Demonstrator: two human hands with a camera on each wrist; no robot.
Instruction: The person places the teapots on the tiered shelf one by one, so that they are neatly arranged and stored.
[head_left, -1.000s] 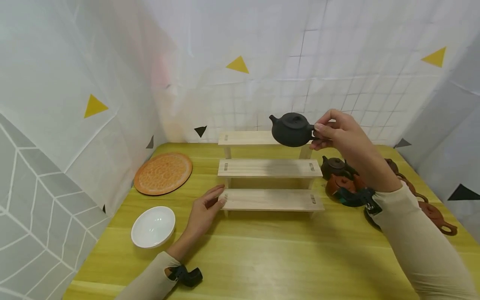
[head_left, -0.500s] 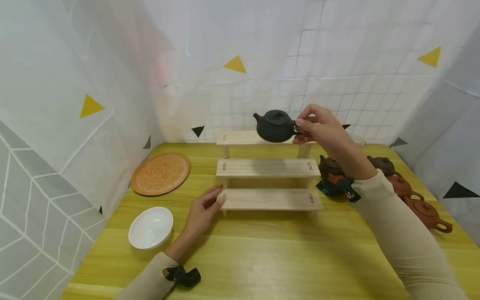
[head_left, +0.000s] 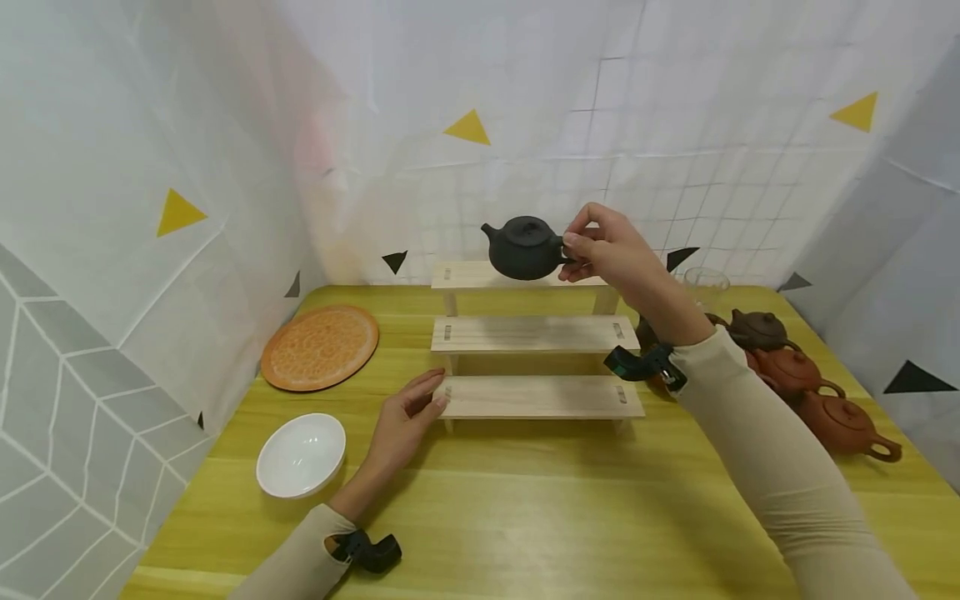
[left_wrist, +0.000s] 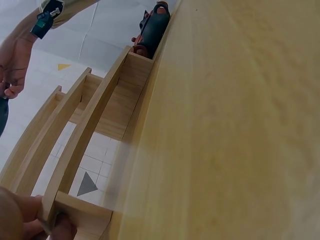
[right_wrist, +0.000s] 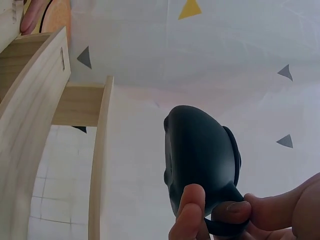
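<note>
A black teapot hangs in the air above the top step of the wooden tiered stand, its spout towards the left. My right hand pinches the teapot's handle between thumb and fingers. In the right wrist view the teapot appears side-on, apart from the stand. My left hand holds the left end of the lowest step. The left wrist view has its thumb and fingers above and below that board.
Several brown and reddish teapots stand to the right, partly behind the right forearm. A clear glass is at the back right. Left of the stand are a white bowl and an orange round mat. White sheeting encloses the table.
My right hand has carried the black teapot leftward and slightly up over the top step. The left hand stays on the lowest step. The glass and right-hand teapots show more.
</note>
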